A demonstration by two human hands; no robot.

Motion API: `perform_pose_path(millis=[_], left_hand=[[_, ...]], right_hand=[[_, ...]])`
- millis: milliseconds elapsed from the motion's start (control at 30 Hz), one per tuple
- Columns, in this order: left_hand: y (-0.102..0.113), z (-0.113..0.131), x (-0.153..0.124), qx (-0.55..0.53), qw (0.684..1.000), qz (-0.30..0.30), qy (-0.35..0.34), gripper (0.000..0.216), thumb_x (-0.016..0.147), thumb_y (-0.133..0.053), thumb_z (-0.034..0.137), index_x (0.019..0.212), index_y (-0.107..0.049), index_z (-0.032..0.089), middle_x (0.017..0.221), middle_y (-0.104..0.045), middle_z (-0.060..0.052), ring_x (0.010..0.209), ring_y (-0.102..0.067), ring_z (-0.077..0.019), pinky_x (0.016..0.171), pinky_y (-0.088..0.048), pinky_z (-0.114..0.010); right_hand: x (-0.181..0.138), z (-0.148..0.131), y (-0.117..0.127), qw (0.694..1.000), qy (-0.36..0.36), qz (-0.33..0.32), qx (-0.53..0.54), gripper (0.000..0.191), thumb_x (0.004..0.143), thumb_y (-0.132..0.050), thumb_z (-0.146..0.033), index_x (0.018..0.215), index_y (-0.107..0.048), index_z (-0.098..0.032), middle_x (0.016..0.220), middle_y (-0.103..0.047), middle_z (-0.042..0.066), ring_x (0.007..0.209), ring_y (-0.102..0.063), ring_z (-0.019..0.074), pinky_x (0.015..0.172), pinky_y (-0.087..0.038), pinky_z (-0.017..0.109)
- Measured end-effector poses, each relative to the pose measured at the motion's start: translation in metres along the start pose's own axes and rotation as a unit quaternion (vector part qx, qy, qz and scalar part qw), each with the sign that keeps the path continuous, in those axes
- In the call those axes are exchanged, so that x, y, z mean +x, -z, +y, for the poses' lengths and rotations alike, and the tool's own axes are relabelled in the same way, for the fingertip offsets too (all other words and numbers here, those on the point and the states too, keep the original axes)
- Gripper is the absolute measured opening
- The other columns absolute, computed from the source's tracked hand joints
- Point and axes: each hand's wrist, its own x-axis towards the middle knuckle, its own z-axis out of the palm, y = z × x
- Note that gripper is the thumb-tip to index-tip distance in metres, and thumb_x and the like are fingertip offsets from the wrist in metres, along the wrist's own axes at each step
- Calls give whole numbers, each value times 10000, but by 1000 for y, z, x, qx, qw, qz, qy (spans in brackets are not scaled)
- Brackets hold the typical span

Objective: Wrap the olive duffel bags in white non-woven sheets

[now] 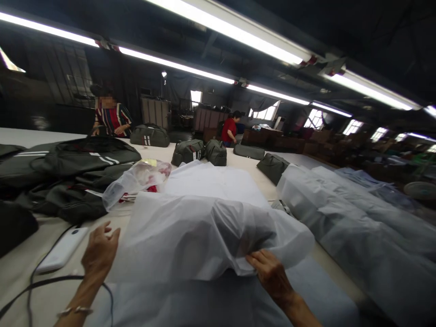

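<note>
A large white non-woven cover bag [204,227] lies bulging on the table in front of me, with something dark showing faintly through it. My left hand [100,252] holds its left edge, fingers curled around the fabric. My right hand [269,272] pinches the bag's lower right edge, the fabric gathered between thumb and fingers.
A white phone [63,250] with a black cable lies at the left. Dark green bags [68,172] are piled at far left, and a clear plastic bag [136,179] beside them. More green bags [199,152] stand farther back. White-wrapped bundles [357,218] line the right. Two people work behind the table.
</note>
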Motion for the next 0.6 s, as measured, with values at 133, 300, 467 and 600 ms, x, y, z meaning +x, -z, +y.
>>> perform_pose_path(millis=[133,300,467,600], left_hand=[[-25,109,-30,-95,950,16,-296,379,894,-527,388,1226,-594,215,1219,-620,-124,1203,-536,-304,1097,-378,-427],[-111,242,-100,-29,685,-245,-685,408,991,-434,270,1395,-489,277,1499,-462,-54,1422,-345,-233,1190,-251,-442],[-186,252,-136,40,523,-356,-774,526,981,-453,489,1469,-373,310,1593,-305,-39,1484,-216,-237,1222,-106,-506],[-203,234,-136,39,528,-371,-763,580,977,-390,564,1495,-320,312,1609,-250,-54,1494,-176,-222,1223,-87,-480]], right_hand=[[2,2,-6,999,-22,4,-24,304,902,-471,-63,1023,-698,-226,837,-701,31,778,-609,189,724,-459,316],[5,0,-8,998,-28,-5,-56,250,917,-510,-94,1011,-699,-228,809,-691,24,754,-582,187,719,-420,321],[-3,-14,3,996,-67,30,-54,204,914,-538,-116,938,-695,-245,780,-688,15,725,-581,189,697,-415,328],[-50,-28,8,985,-157,36,69,211,924,-555,-184,1047,-696,-282,953,-729,35,860,-650,212,806,-493,372]])
